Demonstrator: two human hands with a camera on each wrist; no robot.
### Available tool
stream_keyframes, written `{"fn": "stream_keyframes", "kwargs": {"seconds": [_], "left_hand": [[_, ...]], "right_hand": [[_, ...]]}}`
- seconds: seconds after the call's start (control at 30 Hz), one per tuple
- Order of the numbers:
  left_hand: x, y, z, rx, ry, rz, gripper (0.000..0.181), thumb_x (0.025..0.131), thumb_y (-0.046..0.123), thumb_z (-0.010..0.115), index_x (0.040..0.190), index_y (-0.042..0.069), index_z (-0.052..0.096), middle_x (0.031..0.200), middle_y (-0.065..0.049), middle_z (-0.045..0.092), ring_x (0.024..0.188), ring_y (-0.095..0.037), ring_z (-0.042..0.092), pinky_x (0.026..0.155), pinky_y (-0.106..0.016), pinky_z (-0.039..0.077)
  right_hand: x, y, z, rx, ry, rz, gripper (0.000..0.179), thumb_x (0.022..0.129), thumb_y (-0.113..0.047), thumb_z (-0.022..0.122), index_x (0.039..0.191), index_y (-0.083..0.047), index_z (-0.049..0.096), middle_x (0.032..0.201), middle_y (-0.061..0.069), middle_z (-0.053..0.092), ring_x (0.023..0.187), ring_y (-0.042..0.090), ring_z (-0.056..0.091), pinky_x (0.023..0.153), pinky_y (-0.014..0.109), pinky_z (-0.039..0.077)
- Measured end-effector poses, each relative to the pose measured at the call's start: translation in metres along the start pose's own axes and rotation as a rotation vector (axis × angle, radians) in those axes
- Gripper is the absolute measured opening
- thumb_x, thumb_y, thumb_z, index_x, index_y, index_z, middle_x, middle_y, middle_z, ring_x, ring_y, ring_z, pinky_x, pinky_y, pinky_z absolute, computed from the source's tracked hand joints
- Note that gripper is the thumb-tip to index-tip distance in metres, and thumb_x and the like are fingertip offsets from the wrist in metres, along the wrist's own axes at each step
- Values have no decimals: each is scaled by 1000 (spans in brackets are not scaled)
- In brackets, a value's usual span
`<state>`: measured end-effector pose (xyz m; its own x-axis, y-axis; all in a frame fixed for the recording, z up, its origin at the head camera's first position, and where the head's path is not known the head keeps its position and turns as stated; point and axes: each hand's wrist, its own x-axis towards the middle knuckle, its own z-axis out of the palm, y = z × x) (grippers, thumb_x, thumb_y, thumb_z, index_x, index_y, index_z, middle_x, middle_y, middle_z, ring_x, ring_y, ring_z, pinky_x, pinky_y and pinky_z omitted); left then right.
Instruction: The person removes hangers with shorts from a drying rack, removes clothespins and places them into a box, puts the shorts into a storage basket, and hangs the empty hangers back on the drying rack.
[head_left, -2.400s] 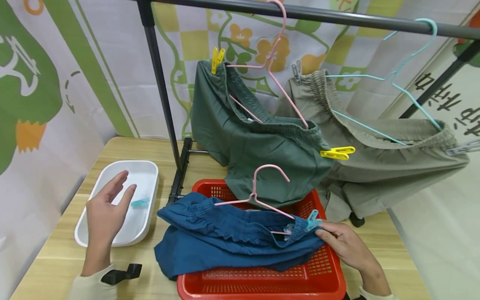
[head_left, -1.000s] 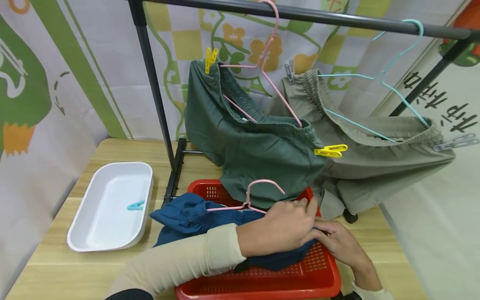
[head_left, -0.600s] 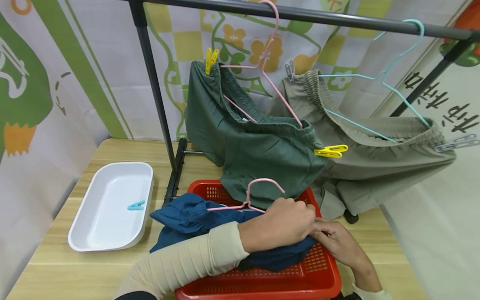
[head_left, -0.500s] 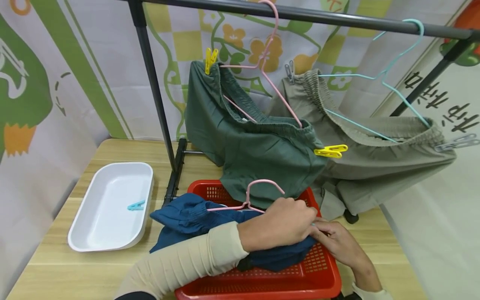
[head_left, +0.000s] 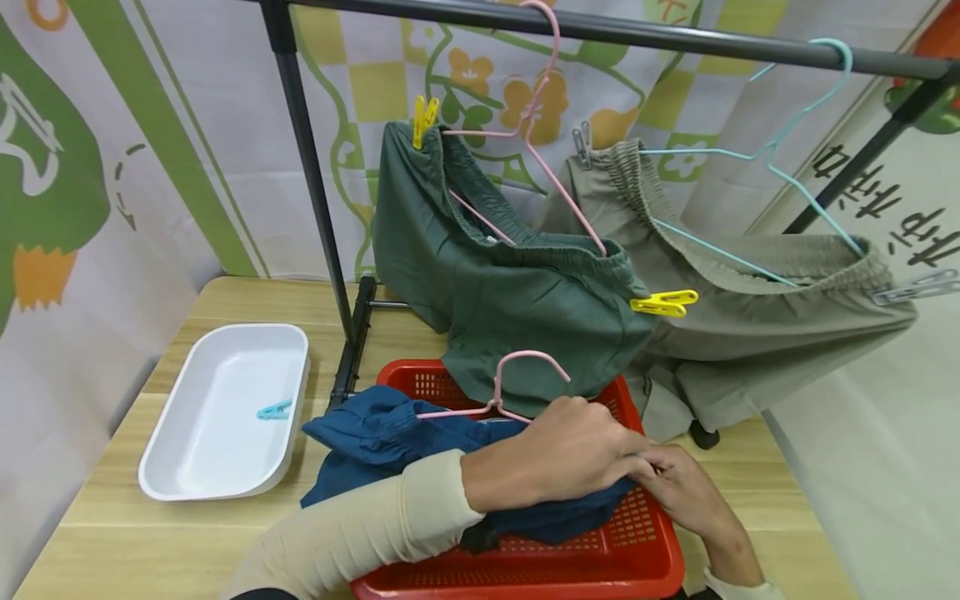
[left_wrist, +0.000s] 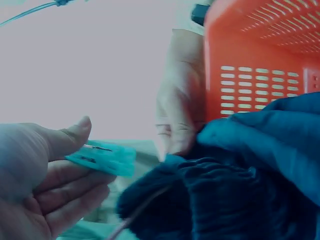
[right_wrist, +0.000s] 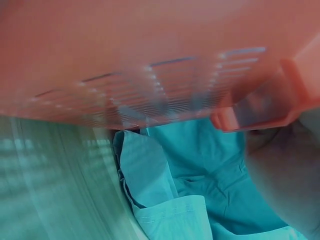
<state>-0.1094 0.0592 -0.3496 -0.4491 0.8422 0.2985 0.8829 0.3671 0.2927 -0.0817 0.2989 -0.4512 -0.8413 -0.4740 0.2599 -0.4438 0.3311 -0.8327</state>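
Blue shorts [head_left: 375, 442] lie bunched over the red basket, with a pink hanger [head_left: 498, 400] set in their waistband. My left hand [head_left: 562, 454] reaches across to their right end. In the left wrist view it pinches a teal clothespin [left_wrist: 107, 159] between thumb and fingers, beside the waistband with a small gap showing. My right hand [head_left: 686, 492] pinches the waistband's right corner, seen also in the left wrist view. The head view hides this clothespin behind the hands. The right wrist view shows only part of the right hand [right_wrist: 285, 175], by the basket.
Beneath the shorts stands the red basket [head_left: 517, 575]. A white tray [head_left: 217, 417] at left holds another teal clothespin [head_left: 275, 409]. From the black rack [head_left: 675, 37] hang green shorts [head_left: 510, 292] with yellow clothespins and grey-beige shorts [head_left: 750, 333] with grey ones.
My left hand has crossed from over the white tray to the shorts' right end. The teal clothespin, earlier clipped on the waistband there, is now in it. My right hand stays at that corner.
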Motion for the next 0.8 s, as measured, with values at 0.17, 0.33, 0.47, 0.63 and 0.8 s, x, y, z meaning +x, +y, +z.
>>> {"fn": "stream_keyframes", "kwargs": {"seconds": [0.17,0.33,0.47,0.63,0.8], "left_hand": [[-31,2,-16,-87,106,49,34,100,39,68,124,16,76,68,10,65,60,1,58,54,-12,38],[-68,-3,-27,-219,249,69,44,91,35,80,128,13,73,108,4,76,84,4,68,75,-8,48],[-96,-11,-42,-349,396,105,46,88,26,84,129,9,71,113,2,76,92,4,68,79,-12,51],[-132,-29,-67,-444,616,56,43,95,29,77,126,0,70,114,-7,75,101,-14,73,83,-29,59],[-181,-54,-80,-279,793,-195,42,91,24,82,125,1,72,113,-7,75,96,-18,74,86,-28,57]], "right_hand": [[0,1,1,29,-21,24,37,104,10,50,125,-8,74,107,-3,71,85,13,66,74,28,55],[2,0,1,30,-29,8,37,102,12,52,128,-5,73,122,5,71,104,17,69,86,27,56],[1,-1,-1,12,-3,0,36,101,13,53,127,-2,72,121,6,72,107,15,68,90,23,53],[-1,0,1,25,1,21,36,101,12,54,128,-3,72,122,6,71,107,15,68,90,22,53],[-1,2,3,10,3,16,36,101,12,54,128,-3,72,122,5,71,107,15,68,91,22,52]]}}
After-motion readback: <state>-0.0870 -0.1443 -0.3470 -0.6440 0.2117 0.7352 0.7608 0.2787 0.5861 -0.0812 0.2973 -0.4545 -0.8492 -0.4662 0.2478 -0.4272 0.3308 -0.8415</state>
